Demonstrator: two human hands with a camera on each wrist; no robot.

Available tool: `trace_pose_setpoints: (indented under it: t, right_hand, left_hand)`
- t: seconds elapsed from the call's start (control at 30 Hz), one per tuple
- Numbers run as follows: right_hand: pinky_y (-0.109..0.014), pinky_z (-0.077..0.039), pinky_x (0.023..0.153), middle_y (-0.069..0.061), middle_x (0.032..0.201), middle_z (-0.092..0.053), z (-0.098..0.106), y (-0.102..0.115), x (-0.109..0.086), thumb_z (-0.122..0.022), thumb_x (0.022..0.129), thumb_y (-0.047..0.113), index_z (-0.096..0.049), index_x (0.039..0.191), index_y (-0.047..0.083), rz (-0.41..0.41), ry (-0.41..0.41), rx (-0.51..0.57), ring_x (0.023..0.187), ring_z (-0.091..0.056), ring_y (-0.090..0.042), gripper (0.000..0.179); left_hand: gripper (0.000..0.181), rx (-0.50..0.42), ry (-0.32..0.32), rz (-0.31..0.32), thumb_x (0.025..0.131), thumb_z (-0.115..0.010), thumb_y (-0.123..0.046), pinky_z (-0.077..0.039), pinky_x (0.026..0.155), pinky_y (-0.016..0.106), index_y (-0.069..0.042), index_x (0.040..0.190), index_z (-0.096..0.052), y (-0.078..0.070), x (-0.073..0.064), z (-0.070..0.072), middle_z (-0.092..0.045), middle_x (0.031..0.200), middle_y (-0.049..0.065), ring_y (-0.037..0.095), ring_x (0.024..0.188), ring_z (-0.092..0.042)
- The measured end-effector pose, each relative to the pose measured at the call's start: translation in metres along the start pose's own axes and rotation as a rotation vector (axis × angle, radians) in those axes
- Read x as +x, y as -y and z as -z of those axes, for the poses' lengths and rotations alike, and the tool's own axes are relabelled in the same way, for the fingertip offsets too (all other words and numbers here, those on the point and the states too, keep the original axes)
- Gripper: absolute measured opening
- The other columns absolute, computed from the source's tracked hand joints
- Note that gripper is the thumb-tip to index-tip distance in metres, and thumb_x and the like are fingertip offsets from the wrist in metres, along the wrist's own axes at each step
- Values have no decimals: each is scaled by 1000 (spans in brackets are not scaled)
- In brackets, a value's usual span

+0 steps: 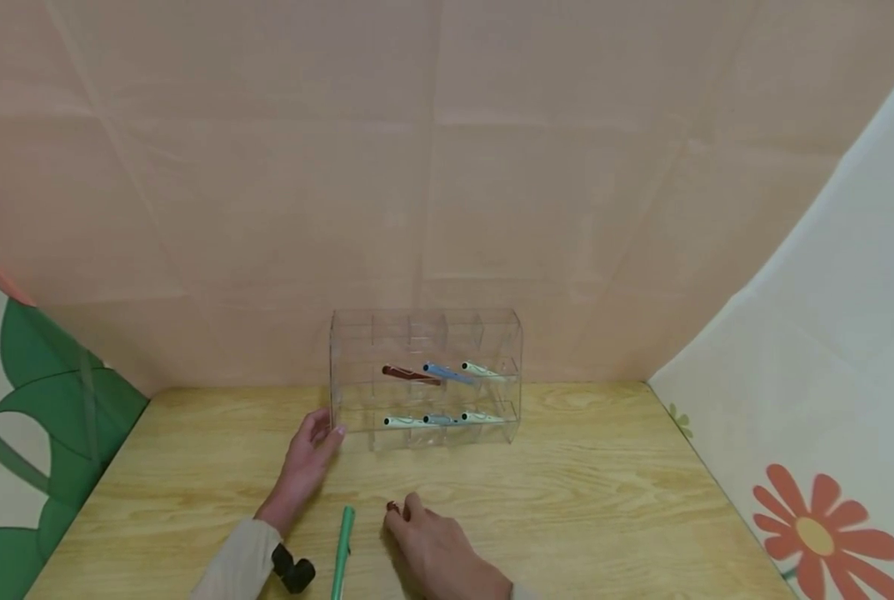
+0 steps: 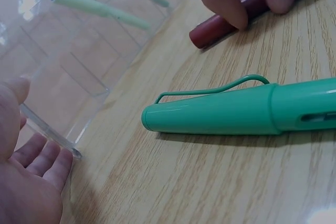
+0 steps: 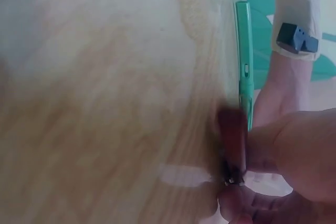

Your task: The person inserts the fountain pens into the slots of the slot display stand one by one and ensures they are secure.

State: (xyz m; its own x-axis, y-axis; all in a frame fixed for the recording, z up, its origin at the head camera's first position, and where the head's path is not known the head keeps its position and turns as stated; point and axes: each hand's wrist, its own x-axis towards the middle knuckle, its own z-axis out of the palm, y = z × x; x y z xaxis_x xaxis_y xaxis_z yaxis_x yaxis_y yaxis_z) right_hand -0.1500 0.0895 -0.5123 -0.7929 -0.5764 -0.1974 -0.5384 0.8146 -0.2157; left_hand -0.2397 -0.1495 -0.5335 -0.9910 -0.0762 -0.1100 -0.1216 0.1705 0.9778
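Note:
A clear divided pen rack (image 1: 352,333) stands at the back of the table. My left hand (image 1: 312,454) is at its lower left corner, thumb in front of the side wall and fingers behind. In the left wrist view, the wall's edge runs between that thumb and the fingers (image 2: 44,161). My right hand (image 1: 435,546) pinches a dark red fountain pen (image 2: 212,31) low over the wood; much of the pen is hidden by the hand. Between both hands, a green fountain pen (image 1: 343,550) lies on the table, its clip (image 2: 220,88) showing.
Two rows of pens lie in the rack: a dark red pen (image 1: 409,375), a blue pen (image 1: 448,373) and a pale green pen (image 1: 484,371) above, pale and blue-grey ones below. A pinkish cloth (image 1: 432,208) hangs behind the wooden table (image 1: 589,500).

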Motion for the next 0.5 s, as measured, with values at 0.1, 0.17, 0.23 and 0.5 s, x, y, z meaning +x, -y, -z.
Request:
trace_pose_setpoints:
  t: [0.1,0.17,0.23,0.5]
  right_hand:
    - [-18,-42,51,-3,116,-57,1,-3,-2,-78,83,73,-55,147,24,3,14,5,69,-46,-5,84]
    - [-17,-43,51,-3,116,-57,1,-5,-3,-77,82,76,-52,149,24,12,1,13,68,-46,-5,89]
    - [-17,-42,52,-2,113,-56,0,-6,-4,-77,80,78,-49,150,24,20,-16,13,68,-45,-4,92]
    - [-17,-45,55,2,104,-61,-3,-5,-3,-67,106,38,-57,134,20,53,-155,-58,73,-47,-1,35]
  left_hand:
    - [58,3,4,1,110,-59,-27,-36,129,61,-5,160,-37,-1,0,0,-40,166,25,47,157,-37]
    - [60,4,6,2,110,-59,-29,-35,129,61,-5,160,-36,-1,1,0,-40,166,25,47,157,-37]
    - [61,6,9,-1,110,-59,-30,-35,129,61,-5,160,-36,0,1,0,-40,167,26,47,157,-37]
    - [59,-4,6,-16,110,-60,-27,-36,129,61,-4,159,-37,0,1,0,-42,165,26,47,156,-39]
